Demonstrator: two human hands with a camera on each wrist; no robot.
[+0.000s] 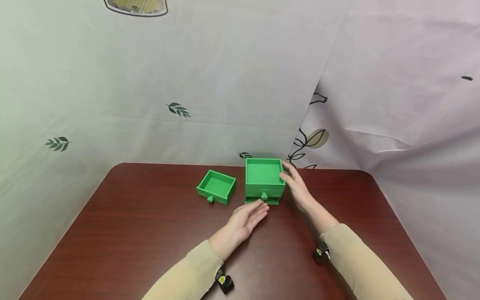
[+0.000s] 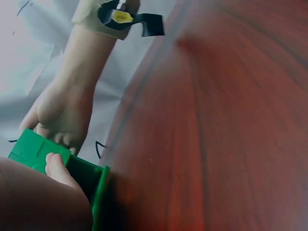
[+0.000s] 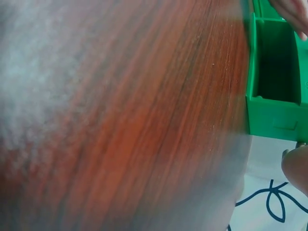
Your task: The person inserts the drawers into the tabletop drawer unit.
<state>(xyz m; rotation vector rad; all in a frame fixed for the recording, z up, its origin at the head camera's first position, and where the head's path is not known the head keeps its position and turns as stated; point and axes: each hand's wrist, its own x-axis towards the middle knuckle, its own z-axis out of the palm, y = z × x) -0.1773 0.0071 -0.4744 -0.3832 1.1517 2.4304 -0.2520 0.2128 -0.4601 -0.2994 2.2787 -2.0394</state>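
A small green drawer cabinet [image 1: 264,171] stands near the table's far edge, with a shallow recess on top. Its upper drawer front carries a round knob [image 1: 264,196]; below, an opening shows without a drawer, also seen as a dark slot [image 3: 276,60] in the right wrist view. My right hand [image 1: 297,186] grips the cabinet's right side, thumb on the top edge, the other fingers partly hidden behind. The left hand [image 1: 243,221] reaches to the front with straight fingers, tips right by the knob. Left of the cabinet lies a loose green drawer [image 1: 216,186], hollow side up, knob facing forward.
The dark red wooden table [image 1: 150,233] has rounded far corners. Directly behind it hangs a pale cloth [image 1: 225,83] printed with leaves, folding round on the right. A black wrist camera [image 1: 225,283] sits under the left sleeve, another [image 1: 320,253] under the right.
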